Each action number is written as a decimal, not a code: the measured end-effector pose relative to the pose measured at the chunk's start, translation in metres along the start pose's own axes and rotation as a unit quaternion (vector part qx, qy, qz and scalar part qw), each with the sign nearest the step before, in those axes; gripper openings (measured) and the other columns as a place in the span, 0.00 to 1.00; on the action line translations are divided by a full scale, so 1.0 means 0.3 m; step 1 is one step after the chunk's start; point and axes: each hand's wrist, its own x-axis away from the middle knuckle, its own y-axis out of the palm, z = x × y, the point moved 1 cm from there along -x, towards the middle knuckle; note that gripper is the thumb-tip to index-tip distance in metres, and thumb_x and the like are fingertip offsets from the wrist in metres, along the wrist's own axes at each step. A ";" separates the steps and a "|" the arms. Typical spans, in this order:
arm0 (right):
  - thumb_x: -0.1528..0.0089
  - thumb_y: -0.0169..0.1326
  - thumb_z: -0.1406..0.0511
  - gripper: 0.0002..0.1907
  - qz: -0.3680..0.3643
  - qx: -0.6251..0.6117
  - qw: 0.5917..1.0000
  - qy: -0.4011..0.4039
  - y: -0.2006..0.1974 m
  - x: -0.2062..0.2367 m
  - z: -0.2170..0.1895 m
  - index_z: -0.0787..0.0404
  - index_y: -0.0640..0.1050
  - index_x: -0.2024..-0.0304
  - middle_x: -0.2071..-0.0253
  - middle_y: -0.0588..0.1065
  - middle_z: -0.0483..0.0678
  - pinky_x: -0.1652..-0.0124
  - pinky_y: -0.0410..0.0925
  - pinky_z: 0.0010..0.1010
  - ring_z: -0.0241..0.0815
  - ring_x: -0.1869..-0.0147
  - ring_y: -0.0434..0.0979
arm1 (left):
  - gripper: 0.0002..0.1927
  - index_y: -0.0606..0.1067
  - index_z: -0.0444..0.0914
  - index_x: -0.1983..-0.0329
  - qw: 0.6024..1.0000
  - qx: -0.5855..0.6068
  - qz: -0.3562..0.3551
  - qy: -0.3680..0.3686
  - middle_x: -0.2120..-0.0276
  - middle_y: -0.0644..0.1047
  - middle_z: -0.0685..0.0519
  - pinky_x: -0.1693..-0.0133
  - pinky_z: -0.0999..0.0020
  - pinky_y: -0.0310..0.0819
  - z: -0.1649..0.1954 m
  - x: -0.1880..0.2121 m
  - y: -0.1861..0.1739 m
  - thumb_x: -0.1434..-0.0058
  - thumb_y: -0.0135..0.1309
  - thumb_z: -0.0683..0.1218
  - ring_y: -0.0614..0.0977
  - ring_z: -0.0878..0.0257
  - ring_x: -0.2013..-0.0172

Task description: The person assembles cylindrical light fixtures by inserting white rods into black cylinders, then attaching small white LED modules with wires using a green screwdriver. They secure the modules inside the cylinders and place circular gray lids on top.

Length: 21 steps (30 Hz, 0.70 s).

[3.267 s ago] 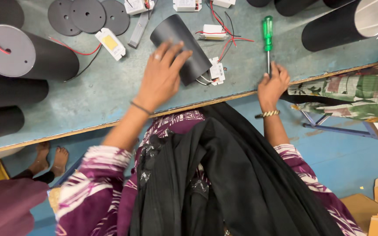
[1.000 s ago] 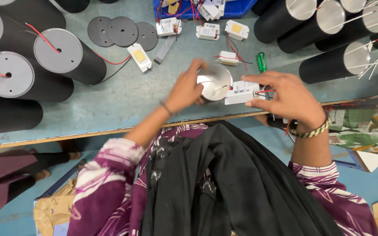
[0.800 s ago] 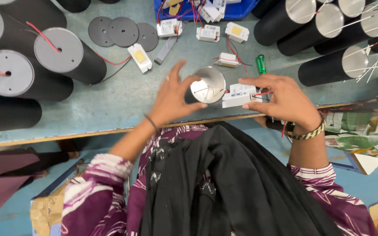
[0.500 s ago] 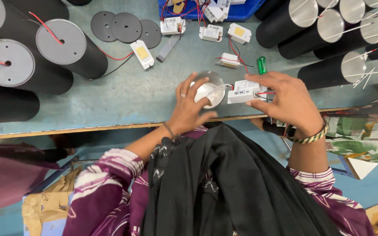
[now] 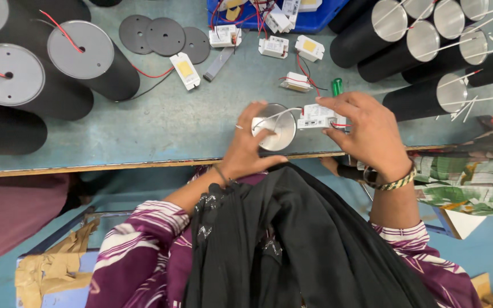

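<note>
Silver-faced round lamp housing (image 5: 276, 126) now sits at the tabletop's (image 5: 144, 131) near edge, gripped by my left hand (image 5: 250, 145). My right hand's (image 5: 366, 134) fingers (image 5: 338, 102) have brought the white rectangular driver box (image 5: 316, 116) beside it, so wiring looks underway.

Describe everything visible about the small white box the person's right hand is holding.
The small white driver box is a rectangular, plastic-looking module with dark printing on its top face. It is held roughly level above the near edge of the grey-green table, pinched by the right hand, thumb below and fingers over its right end. A red wire shows at its right side, and a thin white lead runs from its left side to the round silver cap that the left hand grips.
</note>
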 end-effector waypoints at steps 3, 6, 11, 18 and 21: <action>0.48 0.68 0.65 0.26 0.000 -0.028 1.000 -0.010 0.011 0.003 -0.004 0.53 0.81 0.46 0.53 0.78 0.48 0.53 0.72 0.40 0.52 0.50 0.79 | 0.35 0.70 0.36 0.42 0.991 0.028 -0.004 -0.129 0.36 0.63 0.31 0.41 0.42 0.63 -0.039 -0.021 -0.068 0.49 0.66 0.56 0.67 0.32 0.44; 0.49 0.69 0.66 0.26 -0.003 -0.059 0.998 0.003 0.017 0.010 -0.004 0.54 0.81 0.46 0.53 0.78 0.48 0.53 0.72 0.39 0.51 0.50 0.79 | 0.35 0.65 0.36 0.33 0.954 0.040 -0.089 -0.283 0.50 0.77 0.36 0.52 0.48 0.75 -0.072 -0.051 -0.083 0.43 0.58 0.50 0.82 0.37 0.65; 0.50 0.69 0.67 0.28 -0.025 -0.138 0.990 0.017 0.017 0.025 0.002 0.55 0.81 0.46 0.51 0.79 0.49 0.50 0.72 0.37 0.50 0.49 0.80 | 0.16 0.77 0.35 0.46 0.979 -0.007 -0.172 -0.110 0.67 0.79 0.33 0.57 0.44 0.74 -0.138 -0.168 -0.043 0.36 0.50 0.42 0.81 0.36 0.63; 0.50 0.70 0.67 0.29 -0.009 -0.184 0.982 0.046 0.044 0.052 0.041 0.57 0.81 0.44 0.51 0.79 0.52 0.50 0.71 0.35 0.50 0.50 0.80 | 0.17 0.81 0.38 0.51 0.955 -0.053 -0.291 0.009 0.66 0.80 0.38 0.58 0.47 0.75 -0.220 -0.411 0.046 0.44 0.51 0.38 0.82 0.39 0.62; 0.49 0.70 0.66 0.30 0.005 -0.201 0.977 0.065 0.070 0.064 0.058 0.58 0.80 0.43 0.49 0.79 0.52 0.49 0.71 0.35 0.49 0.49 0.80 | 0.18 0.79 0.41 0.48 0.963 -0.026 -0.268 0.006 0.57 0.81 0.42 0.50 0.49 0.74 -0.178 -0.451 0.004 0.41 0.51 0.40 0.81 0.42 0.53</action>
